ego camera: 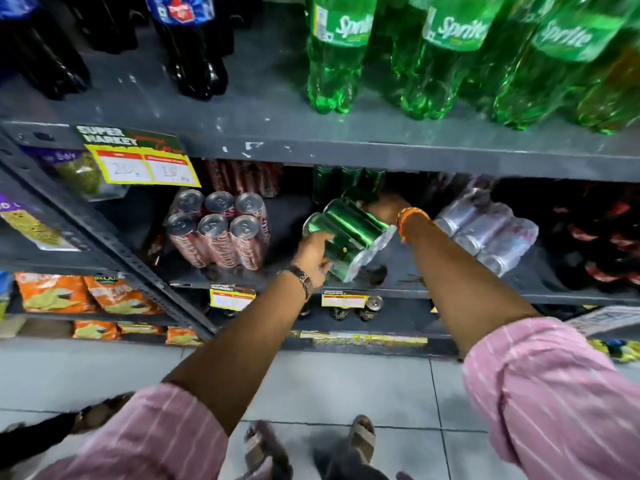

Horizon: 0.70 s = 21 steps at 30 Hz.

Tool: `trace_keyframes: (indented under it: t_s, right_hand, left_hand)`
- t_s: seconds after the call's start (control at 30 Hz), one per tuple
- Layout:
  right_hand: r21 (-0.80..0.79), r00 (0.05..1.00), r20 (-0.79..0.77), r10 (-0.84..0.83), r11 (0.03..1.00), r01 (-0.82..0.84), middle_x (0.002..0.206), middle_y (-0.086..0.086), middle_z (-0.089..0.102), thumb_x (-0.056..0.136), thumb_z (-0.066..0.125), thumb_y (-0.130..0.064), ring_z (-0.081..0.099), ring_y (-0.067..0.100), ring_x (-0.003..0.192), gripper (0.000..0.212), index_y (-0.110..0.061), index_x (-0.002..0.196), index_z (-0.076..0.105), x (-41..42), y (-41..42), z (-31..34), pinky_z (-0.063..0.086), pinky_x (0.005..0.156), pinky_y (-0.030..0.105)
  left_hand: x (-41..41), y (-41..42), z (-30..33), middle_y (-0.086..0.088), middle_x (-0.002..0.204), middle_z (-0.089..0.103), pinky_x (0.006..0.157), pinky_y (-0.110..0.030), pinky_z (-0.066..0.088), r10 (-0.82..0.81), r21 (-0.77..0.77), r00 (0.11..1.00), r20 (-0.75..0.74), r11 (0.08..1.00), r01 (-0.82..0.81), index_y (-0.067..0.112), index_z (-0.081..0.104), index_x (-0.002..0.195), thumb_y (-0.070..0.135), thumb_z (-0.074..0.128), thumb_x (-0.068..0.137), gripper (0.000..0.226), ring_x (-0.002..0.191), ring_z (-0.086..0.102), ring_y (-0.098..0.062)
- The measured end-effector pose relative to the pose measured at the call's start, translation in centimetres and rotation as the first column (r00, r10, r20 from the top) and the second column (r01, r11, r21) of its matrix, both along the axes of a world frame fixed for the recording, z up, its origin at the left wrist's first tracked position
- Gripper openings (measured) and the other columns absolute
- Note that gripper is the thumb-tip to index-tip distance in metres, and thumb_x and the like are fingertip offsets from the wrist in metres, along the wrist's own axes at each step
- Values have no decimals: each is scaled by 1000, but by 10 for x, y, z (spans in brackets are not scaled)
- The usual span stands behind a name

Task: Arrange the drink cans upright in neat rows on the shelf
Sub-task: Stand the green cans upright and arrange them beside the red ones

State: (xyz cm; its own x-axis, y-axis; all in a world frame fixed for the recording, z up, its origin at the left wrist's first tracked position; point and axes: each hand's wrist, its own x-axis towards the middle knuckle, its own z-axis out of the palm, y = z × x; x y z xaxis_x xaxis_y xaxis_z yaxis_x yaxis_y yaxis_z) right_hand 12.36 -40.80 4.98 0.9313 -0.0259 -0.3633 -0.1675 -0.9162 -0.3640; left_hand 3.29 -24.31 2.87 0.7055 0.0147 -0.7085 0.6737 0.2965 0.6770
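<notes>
Supermarket shelf (pixel 398 271): person is gripping a tilted green pack (pixel 349 237) with both hands.
Left hand (pixel 313 252) is clasping its near lower end, right hand (pixel 386 207) its far upper end; long axis is slanting up-right, toward standing green cans (pixel 346 180). Readable: "Sprite" on bottles (pixel 337 53), "SUPER MARKET" on tag (pixel 138 155).

Price tag (pixel 138 160) figures blurred; Sprite bottles (pixel 337 53) cut off above.

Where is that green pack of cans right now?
The green can pack is mid-frame on the middle shelf, tilted, held between left hand and right hand, between the red cans and silver pack.
</notes>
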Motion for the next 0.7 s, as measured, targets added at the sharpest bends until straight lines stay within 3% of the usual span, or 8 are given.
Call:
trace_keyframes:
  t_s: [0.07,0.1,0.13,0.27,0.37,0.53,0.63,0.7]
  right_hand:
    - [46,1000,-7,0,999,0,156,17,43,97,52,-50,44,33,141,69,-5,149,40,6,-4,-6,36,110,30]
    - [63,1000,-16,4,998,-3,156,17,42,97,53,-50,44,33,141,69,-5,148,41,8,-6,-8,36,110,30]
    - [78,999,-34,-1,997,3,156,18,42,96,54,-49,44,33,141,70,-4,148,41,10,-8,-8,36,111,31]
    - [144,996,-68,-55,987,65,147,17,54,89,64,-50,54,33,131,70,-3,139,51,17,-14,-13,45,105,34]
    - [236,995,-31,-94,967,99,140,12,61,80,73,-49,59,30,124,69,-7,134,59,16,-22,-21,48,107,35]
    - [364,984,35,-173,919,149,141,12,59,76,78,-47,57,31,129,75,-8,137,56,4,-38,-19,47,109,40]
    - [417,961,127,-247,892,175,126,10,68,63,80,-55,65,30,116,79,-11,126,63,-9,-45,-26,54,100,42]
    - [436,941,185,-283,882,180,113,5,70,70,83,-42,66,23,104,64,-8,120,62,-26,-45,-27,55,92,32]
  left_hand:
    - [6,-7,-4,-7,128,57,69,-28,46,12,11,1000,-5,1000,-12,12,54,129,24,60,84,47,79,55,-24]
    - [7,-10,-5,-9,134,55,78,-31,47,14,21,1000,7,1000,-14,13,54,130,22,61,85,47,93,58,-28]
    - [8,-14,-6,-8,126,59,80,-31,45,22,38,1000,20,999,-23,15,55,126,20,62,85,43,96,57,-27]
    - [7,-22,-7,1,80,52,59,-23,39,54,119,995,89,991,-65,15,53,113,10,64,86,30,68,47,-12]
    - [6,-20,-6,-2,82,59,54,-24,42,47,177,989,140,982,-72,15,54,92,2,65,84,18,71,56,-16]
    - [27,-6,-10,-6,96,69,66,-28,53,-155,420,961,229,906,47,4,62,101,7,77,73,33,87,66,-19]
    - [39,2,-20,-8,102,70,82,-41,58,-234,583,937,257,811,43,10,59,102,18,82,60,49,93,68,-23]
    - [35,1,-18,-4,102,71,83,-39,59,-269,656,915,302,755,5,13,58,101,22,83,63,46,90,69,-20]
